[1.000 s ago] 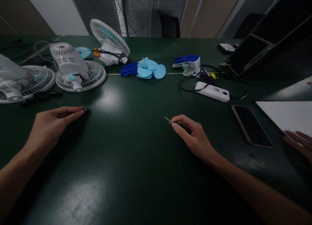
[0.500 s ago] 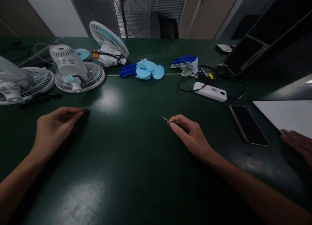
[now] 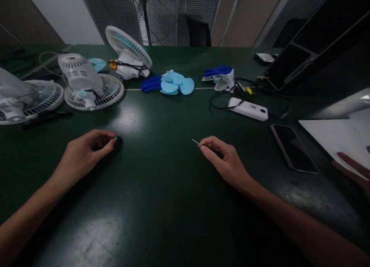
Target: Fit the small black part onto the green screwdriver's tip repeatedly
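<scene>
My left hand (image 3: 86, 151) is closed in a pinch just above the dark green table (image 3: 156, 174). Between its thumb and fingertips is a small black-and-green piece (image 3: 118, 138), too small and dark to name. To the right, my right hand (image 3: 227, 159) pinches a thin metal rod (image 3: 196, 142). The rod's bare end points left and slightly away from me. Whatever part of it lies inside the palm is hidden by the fingers. The two hands are well apart.
Partly dismantled fans (image 3: 83, 76) stand at the back left. A blue fan blade (image 3: 177, 83) and gloves (image 3: 219, 76) lie mid-table. Further right are a white power strip (image 3: 248, 109), a phone (image 3: 295, 148) and white paper (image 3: 332, 134), with another person's hand (image 3: 354, 168) at it.
My left hand has moved right with the small black-and-green piece in its pinch. My right hand has stayed nearly still. The other person's hand has shifted at the paper.
</scene>
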A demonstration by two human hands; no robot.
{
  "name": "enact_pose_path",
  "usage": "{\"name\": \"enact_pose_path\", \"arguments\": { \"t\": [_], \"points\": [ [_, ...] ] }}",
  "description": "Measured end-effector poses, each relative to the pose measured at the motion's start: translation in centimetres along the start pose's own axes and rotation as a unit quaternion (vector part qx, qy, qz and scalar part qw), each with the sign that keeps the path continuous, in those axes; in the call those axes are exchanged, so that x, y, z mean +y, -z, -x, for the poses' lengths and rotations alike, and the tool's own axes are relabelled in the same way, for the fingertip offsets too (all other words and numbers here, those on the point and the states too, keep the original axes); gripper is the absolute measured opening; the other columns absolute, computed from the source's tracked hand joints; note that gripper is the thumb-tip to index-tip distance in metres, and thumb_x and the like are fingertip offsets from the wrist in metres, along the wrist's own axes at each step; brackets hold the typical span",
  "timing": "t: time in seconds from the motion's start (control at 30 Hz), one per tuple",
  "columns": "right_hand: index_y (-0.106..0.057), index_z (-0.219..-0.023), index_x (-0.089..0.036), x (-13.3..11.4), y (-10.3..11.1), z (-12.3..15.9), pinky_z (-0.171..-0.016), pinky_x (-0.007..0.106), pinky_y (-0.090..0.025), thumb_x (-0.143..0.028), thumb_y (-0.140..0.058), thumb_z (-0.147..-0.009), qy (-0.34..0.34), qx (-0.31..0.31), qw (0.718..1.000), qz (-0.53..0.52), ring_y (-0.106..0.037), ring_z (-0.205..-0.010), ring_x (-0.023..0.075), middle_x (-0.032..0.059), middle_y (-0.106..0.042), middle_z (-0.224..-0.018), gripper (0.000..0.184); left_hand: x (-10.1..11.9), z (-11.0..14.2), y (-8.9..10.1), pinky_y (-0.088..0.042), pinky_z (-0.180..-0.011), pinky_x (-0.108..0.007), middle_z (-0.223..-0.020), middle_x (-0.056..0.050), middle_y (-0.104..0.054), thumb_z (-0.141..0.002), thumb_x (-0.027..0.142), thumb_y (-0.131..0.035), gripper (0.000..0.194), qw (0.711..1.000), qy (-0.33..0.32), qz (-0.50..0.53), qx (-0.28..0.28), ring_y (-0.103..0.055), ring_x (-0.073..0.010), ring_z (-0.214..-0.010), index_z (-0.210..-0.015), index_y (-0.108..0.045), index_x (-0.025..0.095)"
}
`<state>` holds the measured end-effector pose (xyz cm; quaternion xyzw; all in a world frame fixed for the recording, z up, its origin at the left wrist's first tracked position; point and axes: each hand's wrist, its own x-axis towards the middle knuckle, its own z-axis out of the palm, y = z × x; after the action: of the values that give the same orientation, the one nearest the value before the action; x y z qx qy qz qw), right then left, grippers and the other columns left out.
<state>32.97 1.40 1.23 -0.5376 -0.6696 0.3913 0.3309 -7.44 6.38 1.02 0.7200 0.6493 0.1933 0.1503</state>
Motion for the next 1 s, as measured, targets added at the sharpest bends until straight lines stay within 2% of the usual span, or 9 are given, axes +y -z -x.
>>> {"name": "enact_pose_path", "arguments": {
  "t": [0.07,0.2,0.27,0.33,0.43,0.53,0.63,0.83,1.0],
  "points": [
    [-0.065,-0.106,-0.025,0.0,0.0,0.0,-0.066,0.028,-0.042,-0.043,-0.051,-0.100,0.002,0.001,1.000,0.004,-0.058,-0.082,0.0148,0.0011,-0.062,-0.092,0.023,3.1,0.8,-1.2,-0.048,-0.067,-0.029,-0.090,-0.001,-0.067,-0.087,0.045,-0.065,0.037,0.998,-0.024,0.036,-0.047,-0.062,-0.0150,-0.077,-0.115,-0.066,0.020],
    [-0.066,-0.105,-0.025,0.1,-0.1,0.0,-0.068,0.029,-0.043,-0.042,-0.053,-0.100,0.010,0.003,1.000,0.007,-0.059,-0.084,0.0153,0.0012,-0.064,-0.092,0.023,9.5,2.9,-4.5,-0.050,-0.070,-0.028,-0.100,-0.004,-0.066,-0.094,0.037,-0.060,0.023,0.969,-0.153,0.135,-0.142,-0.061,-0.0157,-0.081,-0.111,-0.065,0.024],
    [-0.066,-0.106,-0.025,0.1,-0.1,0.0,-0.068,0.029,-0.043,-0.041,-0.054,-0.099,0.017,-0.006,1.000,0.011,-0.059,-0.081,0.0149,0.0007,-0.064,-0.090,0.021,11.9,3.6,-6.0,-0.050,-0.075,-0.029,-0.104,-0.004,-0.065,-0.095,0.030,-0.058,0.017,0.949,-0.201,0.173,-0.168,-0.061,-0.0163,-0.088,-0.110,-0.064,0.024],
    [-0.066,-0.106,-0.024,0.0,0.1,-0.1,-0.068,0.028,-0.043,-0.039,-0.055,-0.098,0.029,-0.025,0.999,0.015,-0.059,-0.079,0.0143,0.0003,-0.064,-0.087,0.020,13.3,4.1,-7.0,-0.050,-0.082,-0.031,-0.106,-0.004,-0.064,-0.096,0.026,-0.056,0.016,0.937,-0.228,0.195,-0.180,-0.060,-0.0170,-0.094,-0.111,-0.062,0.024],
    [-0.068,-0.106,-0.024,-0.1,0.8,-0.1,-0.073,0.029,-0.047,-0.036,-0.057,-0.097,0.060,-0.084,0.995,0.017,-0.062,-0.085,0.0153,0.0015,-0.068,-0.094,0.018,13.9,4.3,-7.7,-0.049,-0.084,-0.033,-0.106,-0.004,-0.063,-0.097,0.027,-0.057,0.015,0.932,-0.231,0.210,-0.183,-0.058,-0.0180,-0.098,-0.112,-0.061,0.024],
    [-0.070,-0.106,-0.024,-0.2,1.5,-0.2,-0.078,0.031,-0.049,-0.033,-0.059,-0.095,0.097,-0.138,0.985,0.036,-0.064,-0.090,0.0161,0.0029,-0.070,-0.100,0.018,13.5,4.3,-7.7,-0.049,-0.079,-0.031,-0.106,-0.003,-0.062,-0.097,0.029,-0.058,0.019,0.936,-0.211,0.216,-0.181,-0.058,-0.0171,-0.095,-0.116,-0.060,0.027],
    [-0.069,-0.107,-0.023,-0.4,1.9,-0.1,-0.071,0.029,-0.047,-0.031,-0.059,-0.095,0.129,-0.173,0.973,0.080,-0.062,-0.082,0.0143,0.0031,-0.068,-0.096,0.018,13.4,4.4,-7.5,-0.049,-0.080,-0.032,-0.107,-0.003,-0.062,-0.095,0.027,-0.060,0.021,0.941,-0.212,0.202,-0.168,-0.057,-0.0177,-0.097,-0.116,-0.060,0.027],
    [-0.069,-0.108,-0.024,-0.5,1.8,0.2,-0.066,0.029,-0.042,-0.031,-0.057,-0.096,0.165,-0.192,0.953,0.170,-0.059,-0.077,0.0139,0.0031,-0.066,-0.093,0.019,13.5,4.3,-7.5,-0.048,-0.084,-0.036,-0.105,-0.005,-0.063,-0.093,0.025,-0.062,0.012,0.947,-0.225,0.176,-0.148,-0.056,-0.0205,-0.099,-0.105,-0.063,0.023],
    [-0.069,-0.110,-0.025,-0.3,1.7,0.3,-0.066,0.029,-0.042,-0.031,-0.056,-0.096,0.172,-0.192,0.951,0.172,-0.059,-0.078,0.0140,0.0032,-0.066,-0.095,0.020,13.5,4.2,-7.5,-0.048,-0.084,-0.037,-0.106,-0.006,-0.063,-0.094,0.026,-0.061,0.013,0.946,-0.232,0.177,-0.145,-0.056,-0.0209,-0.099,-0.107,-0.063,0.023]
  ]
}}
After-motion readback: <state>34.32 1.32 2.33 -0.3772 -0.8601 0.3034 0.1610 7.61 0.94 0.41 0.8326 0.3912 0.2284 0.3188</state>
